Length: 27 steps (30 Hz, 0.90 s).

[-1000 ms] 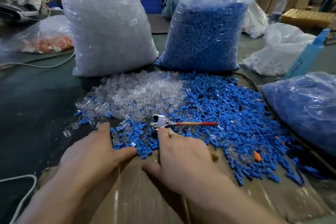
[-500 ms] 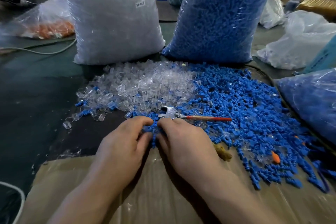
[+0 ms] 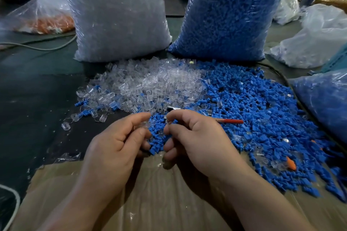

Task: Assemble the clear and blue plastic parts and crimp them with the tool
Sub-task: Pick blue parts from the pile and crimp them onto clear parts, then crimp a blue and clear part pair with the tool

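A heap of clear plastic parts (image 3: 150,84) lies beside a wide spread of blue plastic parts (image 3: 253,108) on the dark table. My left hand (image 3: 120,137) hovers over the near edge of the blue parts and pinches a clear part (image 3: 144,124) between thumb and forefinger. My right hand (image 3: 195,137) is close beside it, fingers curled, thumb and forefinger pinched on a small part that they mostly hide. The crimp tool lies behind my right hand. Its red handle (image 3: 229,121) points right, and its metal head is partly covered.
A big bag of clear parts (image 3: 116,15) and a big bag of blue parts (image 3: 231,11) stand at the back. Another blue bag (image 3: 323,99) lies at the right, an orange-filled bag (image 3: 47,22) at the far left. Taped cardboard (image 3: 150,202) is under my wrists.
Both hands have lifted off the blue parts and curled. They lay flat on the pile a second ago, and each now pinches a small part. The camera has moved closer.
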Each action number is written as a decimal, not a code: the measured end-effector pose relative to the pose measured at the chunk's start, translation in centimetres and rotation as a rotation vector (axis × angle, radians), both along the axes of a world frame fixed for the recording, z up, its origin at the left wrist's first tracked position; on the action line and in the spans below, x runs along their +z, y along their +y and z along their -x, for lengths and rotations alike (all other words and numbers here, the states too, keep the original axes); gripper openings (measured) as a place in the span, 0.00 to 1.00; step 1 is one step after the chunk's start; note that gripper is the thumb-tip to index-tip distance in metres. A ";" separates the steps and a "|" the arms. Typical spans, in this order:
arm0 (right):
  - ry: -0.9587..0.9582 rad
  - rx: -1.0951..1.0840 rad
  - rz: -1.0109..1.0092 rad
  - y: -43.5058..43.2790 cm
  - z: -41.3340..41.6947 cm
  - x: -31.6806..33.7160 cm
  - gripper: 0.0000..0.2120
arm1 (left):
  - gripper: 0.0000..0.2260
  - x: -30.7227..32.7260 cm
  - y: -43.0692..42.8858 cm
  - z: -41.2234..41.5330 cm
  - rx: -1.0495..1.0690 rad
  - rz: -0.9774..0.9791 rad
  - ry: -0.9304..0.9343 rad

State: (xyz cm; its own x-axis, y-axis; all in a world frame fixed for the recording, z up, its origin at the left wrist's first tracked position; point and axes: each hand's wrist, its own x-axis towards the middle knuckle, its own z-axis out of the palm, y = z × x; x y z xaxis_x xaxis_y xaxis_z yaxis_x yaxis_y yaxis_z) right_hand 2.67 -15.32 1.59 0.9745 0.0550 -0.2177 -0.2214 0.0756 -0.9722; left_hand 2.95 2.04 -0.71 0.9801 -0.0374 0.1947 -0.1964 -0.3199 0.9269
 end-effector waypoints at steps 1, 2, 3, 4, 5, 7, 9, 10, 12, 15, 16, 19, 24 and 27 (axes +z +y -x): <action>0.011 0.013 -0.051 0.0 0.1 0.1 0.08 | 0.20 -0.1 -0.1 0.1 -0.003 0.044 0.006; 0.017 0.022 -0.087 0.1 0.1 0.1 0.06 | 0.20 -0.1 -0.1 0.2 -0.003 0.084 0.008; 0.017 0.026 -0.114 0.0 0.1 0.1 0.05 | 0.19 -0.2 -0.2 0.3 0.003 0.115 0.006; 0.012 0.024 -0.122 0.0 0.1 0.1 0.05 | 0.17 -0.2 -0.2 0.4 0.012 0.142 0.006; -0.001 0.020 -0.107 -0.1 0.1 0.1 0.05 | 0.17 -0.1 -0.3 0.4 0.021 0.168 0.015; -0.087 0.010 0.056 -0.2 0.2 0.1 0.06 | 0.15 0.0 -0.4 0.4 0.019 0.227 0.064; -0.243 -0.008 0.342 -0.3 0.3 0.1 0.05 | 0.12 0.2 -0.5 0.3 -0.002 0.300 0.129; -0.321 -0.014 0.455 -0.3 0.4 0.0 0.03 | 0.10 0.3 -0.6 0.3 -0.009 0.329 0.154; -0.400 -0.021 0.549 -0.3 0.5 -0.1 0.01 | 0.07 0.5 -0.8 0.5 0.002 0.362 0.176; -0.333 -0.033 0.441 -0.3 0.7 0.2 0.02 | 0.10 1.0 -0.9 1.0 0.034 0.337 0.174; -0.278 -0.028 0.348 -0.4 0.9 0.4 0.04 | 0.12 1.2 -0.9 1.1 0.035 0.332 0.183; -0.209 0.001 0.180 -0.7 1.2 1.2 0.06 | 0.15 1.8 -1.1 1.3 0.027 0.362 0.245; -0.303 0.012 0.390 -0.7 1.3 1.1 0.08 | 0.10 2.1 -1.5 1.0 0.027 0.428 0.285; -0.428 0.049 0.511 -0.4 1.6 1.1 0.05 | 0.07 1.7 -1.7 1.0 0.032 0.400 0.258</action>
State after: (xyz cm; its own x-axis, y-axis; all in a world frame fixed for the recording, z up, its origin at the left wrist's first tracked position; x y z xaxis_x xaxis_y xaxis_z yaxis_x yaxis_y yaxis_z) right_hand 1.12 -15.72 2.70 0.9797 0.0941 0.1769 0.2002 -0.4179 -0.8862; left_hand 2.00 0.34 0.96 0.9978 0.0216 -0.0626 0.0610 0.0698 0.9957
